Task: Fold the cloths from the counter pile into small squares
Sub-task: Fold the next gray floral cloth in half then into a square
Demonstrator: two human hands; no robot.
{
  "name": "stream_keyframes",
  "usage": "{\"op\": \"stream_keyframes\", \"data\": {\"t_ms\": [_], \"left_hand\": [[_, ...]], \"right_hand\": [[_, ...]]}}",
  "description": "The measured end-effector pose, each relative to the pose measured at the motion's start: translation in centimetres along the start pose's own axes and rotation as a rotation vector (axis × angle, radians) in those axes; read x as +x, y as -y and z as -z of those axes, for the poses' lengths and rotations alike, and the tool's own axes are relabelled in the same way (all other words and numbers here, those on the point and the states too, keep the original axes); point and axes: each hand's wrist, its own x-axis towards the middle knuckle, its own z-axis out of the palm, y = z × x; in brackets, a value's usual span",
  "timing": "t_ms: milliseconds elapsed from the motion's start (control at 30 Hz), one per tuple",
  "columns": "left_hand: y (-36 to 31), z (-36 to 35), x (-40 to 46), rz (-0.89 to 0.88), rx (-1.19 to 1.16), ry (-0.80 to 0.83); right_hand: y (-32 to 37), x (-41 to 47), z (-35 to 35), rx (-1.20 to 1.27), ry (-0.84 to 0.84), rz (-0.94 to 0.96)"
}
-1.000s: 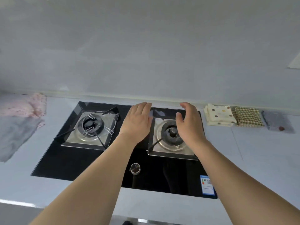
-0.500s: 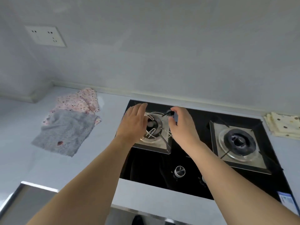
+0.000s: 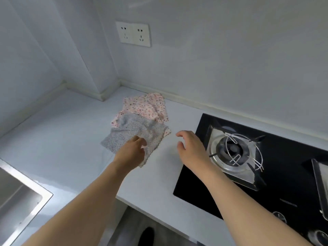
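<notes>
left hand (image 3: 132, 153): fingers curled onto grey speckled cloth (image 3: 124, 137), grip unclear | right hand (image 3: 190, 148): loosely open, empty, above counter (image 3: 71, 139) | pink floral cloth (image 3: 145, 107) underneath, scalloped edges

Lying unfolded in a loose overlapping pile on the white table (image 3: 71, 139) near the wall corner: grey speckled cloth (image 3: 124, 135) spreading rumpled on top, pink floral cloth (image 3: 145, 107) showing behind, scalloped edges poking out.
</notes>
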Motion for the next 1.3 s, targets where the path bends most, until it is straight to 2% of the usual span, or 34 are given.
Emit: {"op": "stream_keyframes", "data": {"t_ms": [100, 167, 300, 400, 500, 633, 733, 867, 967, 1067, 1300], "left_hand": [[4.7, -0.5, 0.4, -0.058, -0.031, 0.225], [7.2, -1.1, 0.8, -0.123, -0.057, 0.289], [11.3, -2.7, 1.6, -0.206, -0.046, 0.256], [14.0, -4.0, 2.6, -0.315, 0.006, 0.226], [15.9, -5.5, 3.4, -0.481, -0.033, 0.113], [16.4, -6.7, 4.3, -0.536, -0.132, -0.035], [15.3, -5.9, 4.7, -0.476, -0.295, -0.042], [12.7, -4.1, 4.9, -0.428, -0.478, -0.091], [10.4, -2.9, 4.1, -0.482, -0.420, -0.232], [8.9, -0.8, 1.5, -0.571, -0.265, -0.323], [7.7, 5.9, -8.2, -0.599, -0.192, -0.279]], "right_hand": [[2.0, 1.4, -4.8, -0.015, 0.062, -0.022], [2.4, 1.8, -7.8, -0.043, 0.115, -0.027], [2.1, 2.3, -12.6, -0.130, 0.165, 0.014], [1.8, 2.9, -16.1, -0.200, 0.155, 0.176], [0.2, 2.9, -19.4, -0.288, 0.146, 0.297], [-1.4, 3.0, -21.8, -0.333, -0.019, 0.382], [-1.7, 4.1, -21.6, -0.316, -0.114, 0.439], [-0.9, 5.6, -18.6, -0.021, -0.082, 0.329], [1.0, 4.8, -15.7, 0.014, -0.140, 0.257], [3.6, 2.1, -12.7, -0.003, -0.262, 0.264], [9.6, -7.5, -7.8, 0.032, -0.525, 0.271]]}}
